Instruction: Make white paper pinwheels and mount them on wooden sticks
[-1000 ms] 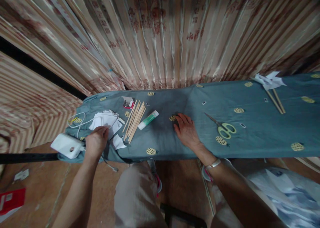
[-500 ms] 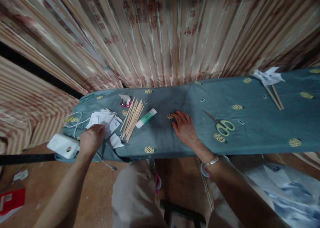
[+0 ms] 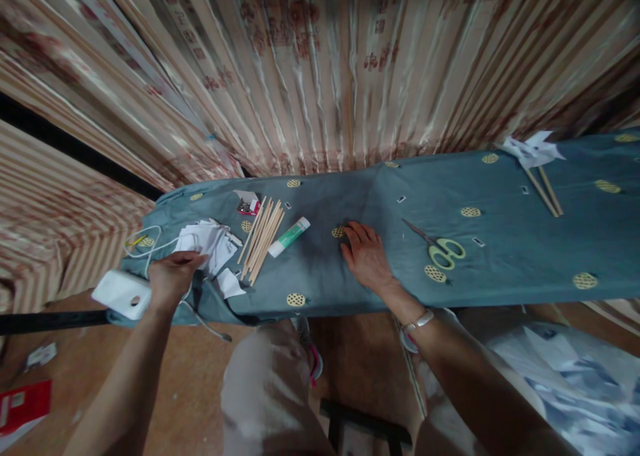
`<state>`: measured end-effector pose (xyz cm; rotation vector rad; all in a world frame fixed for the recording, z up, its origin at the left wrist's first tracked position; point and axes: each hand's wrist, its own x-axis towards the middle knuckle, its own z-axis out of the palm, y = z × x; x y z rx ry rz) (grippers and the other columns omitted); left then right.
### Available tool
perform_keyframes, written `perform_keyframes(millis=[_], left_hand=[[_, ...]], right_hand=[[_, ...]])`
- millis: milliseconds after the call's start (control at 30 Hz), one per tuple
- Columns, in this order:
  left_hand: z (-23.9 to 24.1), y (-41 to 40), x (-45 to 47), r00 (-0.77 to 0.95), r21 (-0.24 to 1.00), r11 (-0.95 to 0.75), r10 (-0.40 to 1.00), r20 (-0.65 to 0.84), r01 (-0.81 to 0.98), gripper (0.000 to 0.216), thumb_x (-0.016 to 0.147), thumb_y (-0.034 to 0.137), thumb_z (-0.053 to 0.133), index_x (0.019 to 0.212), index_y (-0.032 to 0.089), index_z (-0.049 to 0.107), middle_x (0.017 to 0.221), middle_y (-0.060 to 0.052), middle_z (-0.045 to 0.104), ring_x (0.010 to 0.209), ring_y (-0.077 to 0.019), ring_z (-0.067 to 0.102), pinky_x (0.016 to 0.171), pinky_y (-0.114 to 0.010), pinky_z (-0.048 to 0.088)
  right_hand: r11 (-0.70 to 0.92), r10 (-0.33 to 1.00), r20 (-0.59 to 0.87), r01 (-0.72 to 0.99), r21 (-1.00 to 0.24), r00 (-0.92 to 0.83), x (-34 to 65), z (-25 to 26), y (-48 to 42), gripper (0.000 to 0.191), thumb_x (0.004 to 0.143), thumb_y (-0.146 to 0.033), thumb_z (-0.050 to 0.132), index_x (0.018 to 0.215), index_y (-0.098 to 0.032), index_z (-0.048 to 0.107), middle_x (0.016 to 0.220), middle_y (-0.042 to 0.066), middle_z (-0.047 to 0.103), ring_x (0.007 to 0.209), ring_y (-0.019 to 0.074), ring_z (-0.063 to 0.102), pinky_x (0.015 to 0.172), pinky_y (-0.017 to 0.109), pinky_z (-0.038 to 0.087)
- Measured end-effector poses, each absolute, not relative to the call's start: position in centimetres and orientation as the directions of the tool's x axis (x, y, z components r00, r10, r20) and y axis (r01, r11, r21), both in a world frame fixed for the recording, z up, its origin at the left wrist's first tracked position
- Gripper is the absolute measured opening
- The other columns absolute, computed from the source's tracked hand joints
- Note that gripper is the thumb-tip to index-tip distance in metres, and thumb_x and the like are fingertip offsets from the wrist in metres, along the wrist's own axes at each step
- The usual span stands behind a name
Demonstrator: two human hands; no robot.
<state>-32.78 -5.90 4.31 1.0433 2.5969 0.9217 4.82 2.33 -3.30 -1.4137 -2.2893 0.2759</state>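
Observation:
My left hand [image 3: 174,277] is at the near left edge of a fanned pile of white paper pieces [image 3: 216,241]. Its thumb and fingers are pinched together against the pile; whatever lies between the fingertips is hidden. A loose paper piece [image 3: 231,284] lies just right of it. Beside the pile are a bundle of thin wooden sticks [image 3: 263,239] and a green-and-white glue stick tube [image 3: 290,236]. My right hand [image 3: 367,256] rests palm down on the dark green cloth [image 3: 340,293], fingers spread, holding nothing. Scissors [image 3: 439,248] with pale green handles lie to its right.
A small open red-and-white box [image 3: 248,204] of metal bits sits behind the sticks. A white device [image 3: 121,295] with a cable [image 3: 150,233] is at the left edge. Two sticks with folded paper [image 3: 534,153] lie far right. A curtain [image 3: 320,76] hangs behind the table.
My left hand has shifted slightly left and turned, its fingers now stretched toward the paper pile. My right hand stays on the cloth. The whole view has shifted a little.

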Motion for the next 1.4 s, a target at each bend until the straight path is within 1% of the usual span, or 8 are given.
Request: perform_keyframes(millis=[600, 833, 967, 1067, 1133, 1200, 1267, 1400], left_hand=[[5.2, -5.7, -31.6, -0.762, 0.713, 0.545, 0.647, -0.023, 0.441, 0.007, 0.057, 0.017, 0.075, 0.057, 0.015, 0.068, 0.053, 0.003, 0.063, 0.059, -0.014, 0.055, 0.059, -0.024, 0.043], [5.6, -6.3, -32.4, -0.83, 0.771, 0.504, 0.556, 0.056, 0.39, 0.013, 0.055, 0.014, 0.076, 0.067, 0.014, 0.072, 0.063, 0.003, 0.067, 0.065, -0.0139, 0.059, 0.073, -0.028, 0.05], [7.3, -6.9, -32.0, -0.81, 0.854, 0.239, 0.505, 0.297, 0.462, 0.015, 0.055, 0.016, 0.076, 0.068, 0.013, 0.071, 0.066, 0.001, 0.069, 0.064, -0.0136, 0.059, 0.074, -0.03, 0.052], [9.3, -7.1, -28.1, -0.694, 0.803, 0.026, 0.52, 0.497, 0.595, 0.014, 0.06, 0.022, 0.077, 0.069, 0.013, 0.071, 0.07, -0.002, 0.071, 0.067, -0.0145, 0.063, 0.072, -0.029, 0.054], [9.6, -6.8, -23.9, -0.483, 0.709, -0.109, 0.66, 0.576, 0.697, 0.011, 0.069, 0.023, 0.075, 0.075, 0.014, 0.072, 0.083, -0.004, 0.075, 0.077, -0.016, 0.068, 0.077, -0.029, 0.056], [8.7, -6.2, -19.3, -0.172, 0.558, -0.206, 0.818, 0.549, 0.804, 0.007, 0.082, 0.022, 0.068, 0.084, 0.016, 0.073, 0.096, -0.005, 0.077, 0.089, -0.0163, 0.071, 0.089, -0.032, 0.055], [6.5, -5.4, -15.1, 0.09, 0.449, -0.395, 0.822, 0.562, 0.802, 0.01, 0.088, 0.02, 0.062, 0.086, 0.017, 0.072, 0.095, -0.005, 0.077, 0.088, -0.0156, 0.072, 0.083, -0.029, 0.059], [1.6, -4.1, -9.9, 0.273, 0.374, -0.521, 0.793, 0.544, 0.767, 0.015, 0.093, 0.019, 0.056, 0.092, 0.015, 0.07, 0.096, -0.009, 0.076, 0.088, -0.0176, 0.073, 0.078, -0.029, 0.062]], right_hand=[[0.455, 0.889, 0.256, 0.796, -0.399, -0.379, 4.8, -3.1, 2.3, 0.039, 0.095, -0.026, 0.045, 0.128, -0.01, 0.056, 0.14, 0.016, 0.056, 0.125, 0.033, 0.045, 0.099, 0.048, 0.04], [0.456, 0.889, 0.263, 0.784, -0.421, -0.375, 4.8, -3.0, 2.3, 0.04, 0.095, -0.026, 0.044, 0.129, -0.011, 0.056, 0.14, 0.017, 0.055, 0.126, 0.0329, 0.045, 0.099, 0.049, 0.04], [0.452, 0.892, 0.25, 0.781, -0.432, -0.378, 4.8, -2.9, 2.3, 0.04, 0.094, -0.026, 0.044, 0.129, -0.01, 0.056, 0.14, 0.017, 0.055, 0.126, 0.0339, 0.044, 0.1, 0.05, 0.04], [0.441, 0.897, 0.256, 0.746, -0.498, -0.359, 4.9, -3.1, 2.5, 0.039, 0.093, -0.026, 0.046, 0.128, -0.011, 0.056, 0.14, 0.017, 0.055, 0.126, 0.0329, 0.046, 0.102, 0.05, 0.04], [0.422, 0.906, 0.278, 0.691, -0.587, -0.318, 5.2, -3.1, 2.8, 0.04, 0.093, -0.027, 0.046, 0.129, -0.012, 0.056, 0.139, 0.017, 0.056, 0.127, 0.0306, 0.048, 0.104, 0.049, 0.041], [0.396, 0.918, 0.31, 0.626, -0.672, -0.247, 5.9, -3.0, 3.2, 0.041, 0.093, -0.029, 0.047, 0.129, -0.013, 0.054, 0.137, 0.017, 0.057, 0.128, 0.0282, 0.051, 0.107, 0.047, 0.041], [0.375, 0.924, 0.343, 0.582, -0.721, -0.17, 7.1, -2.6, 3.6, 0.041, 0.092, -0.029, 0.048, 0.129, -0.016, 0.054, 0.134, 0.016, 0.059, 0.127, 0.0269, 0.053, 0.108, 0.046, 0.042], [0.311, 0.945, 0.308, 0.596, -0.74, -0.11, 10.2, -1.3, 4.2, 0.037, 0.089, -0.023, 0.046, 0.124, -0.017, 0.058, 0.12, 0.013, 0.068, 0.11, 0.0262, 0.064, 0.097, 0.044, 0.051]])
